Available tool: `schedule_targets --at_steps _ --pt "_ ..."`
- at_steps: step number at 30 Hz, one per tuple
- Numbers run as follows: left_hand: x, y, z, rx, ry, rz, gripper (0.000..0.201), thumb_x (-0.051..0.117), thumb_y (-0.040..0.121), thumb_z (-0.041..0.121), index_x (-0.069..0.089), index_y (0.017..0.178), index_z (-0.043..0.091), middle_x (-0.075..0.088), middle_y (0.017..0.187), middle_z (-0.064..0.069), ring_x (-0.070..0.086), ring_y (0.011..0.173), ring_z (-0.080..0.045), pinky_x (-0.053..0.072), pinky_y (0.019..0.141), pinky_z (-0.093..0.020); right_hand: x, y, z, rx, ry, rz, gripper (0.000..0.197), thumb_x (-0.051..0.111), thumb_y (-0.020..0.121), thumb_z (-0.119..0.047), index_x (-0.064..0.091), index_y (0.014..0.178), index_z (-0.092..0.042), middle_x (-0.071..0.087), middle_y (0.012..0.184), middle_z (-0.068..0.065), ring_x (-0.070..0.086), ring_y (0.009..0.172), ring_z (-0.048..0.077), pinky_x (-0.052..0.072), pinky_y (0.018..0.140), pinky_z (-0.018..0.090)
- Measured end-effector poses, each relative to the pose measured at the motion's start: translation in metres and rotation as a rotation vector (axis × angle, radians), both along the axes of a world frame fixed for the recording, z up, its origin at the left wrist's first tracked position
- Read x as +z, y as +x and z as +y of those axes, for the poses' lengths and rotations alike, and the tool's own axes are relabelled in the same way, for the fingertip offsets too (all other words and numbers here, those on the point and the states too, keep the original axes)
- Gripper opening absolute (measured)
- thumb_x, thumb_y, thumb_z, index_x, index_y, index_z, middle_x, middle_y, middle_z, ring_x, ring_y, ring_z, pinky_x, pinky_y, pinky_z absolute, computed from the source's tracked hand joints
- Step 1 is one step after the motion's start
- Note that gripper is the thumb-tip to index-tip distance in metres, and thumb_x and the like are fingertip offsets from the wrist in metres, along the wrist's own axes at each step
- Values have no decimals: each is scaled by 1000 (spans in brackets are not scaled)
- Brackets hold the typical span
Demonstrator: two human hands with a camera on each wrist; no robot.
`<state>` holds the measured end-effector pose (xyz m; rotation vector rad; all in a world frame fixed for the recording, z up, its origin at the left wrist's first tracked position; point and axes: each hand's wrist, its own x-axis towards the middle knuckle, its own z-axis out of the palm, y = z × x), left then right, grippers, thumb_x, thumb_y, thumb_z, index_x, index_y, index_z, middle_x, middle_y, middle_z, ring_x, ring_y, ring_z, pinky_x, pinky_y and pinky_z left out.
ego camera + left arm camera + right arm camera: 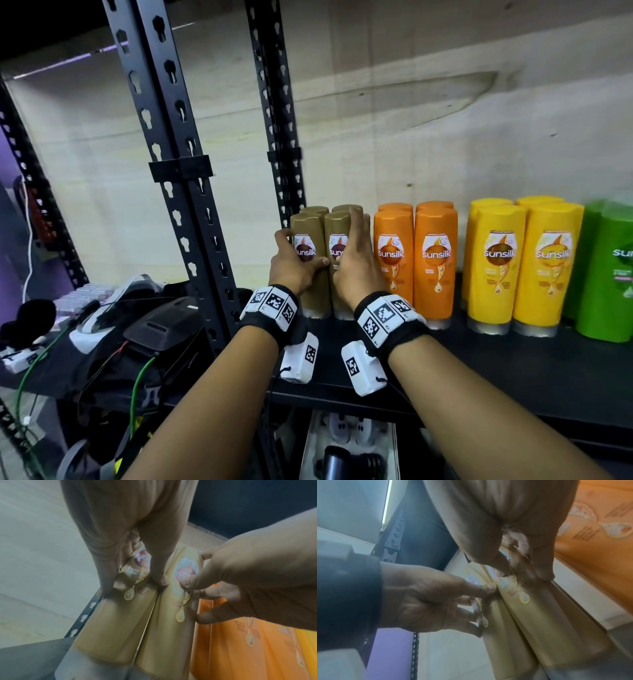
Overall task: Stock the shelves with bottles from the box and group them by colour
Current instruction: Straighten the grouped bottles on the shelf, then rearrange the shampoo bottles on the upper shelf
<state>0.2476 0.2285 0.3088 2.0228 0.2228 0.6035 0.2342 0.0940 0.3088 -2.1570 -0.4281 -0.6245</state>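
Observation:
Two brown bottles stand side by side at the front left of the black shelf (pixel 496 370), with two more brown ones behind them. My left hand (pixel 301 253) grips the left front brown bottle (pixel 310 294), fingers round its left side, thumb across the label. My right hand (pixel 349 240) holds the right front brown bottle (pixel 337 301), thumb on its front, fingers up its right side. In the left wrist view my left hand (pixel 133 586) holds the left bottle (pixel 109 635). In the right wrist view my right hand (pixel 523 573) pinches the right bottle (pixel 547 628).
Right of the brown group stand orange bottles (pixel 435 267), then yellow bottles (pixel 544 267), then green bottles (pixel 609 274). A black slotted upright (pixel 185 192) rises just left of the brown bottles. Black devices and cables (pixel 147 335) crowd the surface to the left.

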Motion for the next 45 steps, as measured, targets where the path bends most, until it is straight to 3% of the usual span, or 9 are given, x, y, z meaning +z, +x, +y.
schedule_targets --at_steps 10,14,20,23,26,31,38,42,45 --pt "-2 0 0 -9 24 18 83 85 79 31 33 143 25 67 123 -5 69 103 -30 56 96 -44 -4 -2 1 22 7 59 113 62 90 2 -23 157 -30 -15 168 8 -6 156 28 19 125 47" --pt "-6 -6 0 -18 72 92 83 81 82 36 31 148 23 62 133 -6 61 120 -28 47 98 -33 -7 -10 0 27 20 66 104 57 97 -11 -27 155 -35 -15 168 7 -3 156 28 21 125 47" --pt "-13 -31 -3 8 156 187 73 71 91 37 36 149 12 60 138 -12 56 128 -30 44 105 -34 -18 -33 -5 36 -61 169 97 57 99 -30 -21 157 -33 -14 168 8 2 156 31 21 122 47" --pt "-14 -50 -5 39 166 193 64 69 93 37 43 143 7 61 135 -13 57 127 -30 43 95 -29 -20 -46 -13 63 -94 212 90 56 99 -31 -11 159 -29 3 168 10 16 154 32 29 121 50" --pt "-14 -73 -9 37 249 224 49 64 95 40 54 131 9 66 125 -11 62 116 -27 43 85 -25 -18 -63 -23 33 -151 190 70 55 99 -35 17 156 -23 40 151 10 45 137 30 44 110 48" --pt "-11 -113 -22 21 455 246 27 60 97 35 68 102 10 71 104 -10 64 97 -26 44 76 -26 -13 -93 -55 12 -289 170 29 49 100 -33 67 115 -15 66 115 6 63 102 24 56 86 37" --pt "-3 -178 -70 7 679 164 28 54 93 32 63 78 10 67 88 -16 66 86 -36 51 71 -33 -14 -157 -131 67 -392 159 24 51 98 -32 65 83 -20 66 93 2 61 87 25 51 73 34" --pt "-3 -205 -103 -50 741 154 33 55 93 39 68 88 9 68 92 -15 64 85 -34 50 71 -33 -17 -188 -184 44 -424 161 25 51 96 -31 70 93 -15 71 99 7 64 92 27 54 81 38" --pt "-1 -209 -124 -105 720 129 28 56 93 40 61 74 20 64 86 -9 58 79 -29 48 71 -32 -14 -197 -216 2 -423 172 25 52 95 -29 73 96 -15 73 99 5 65 94 25 55 83 39"
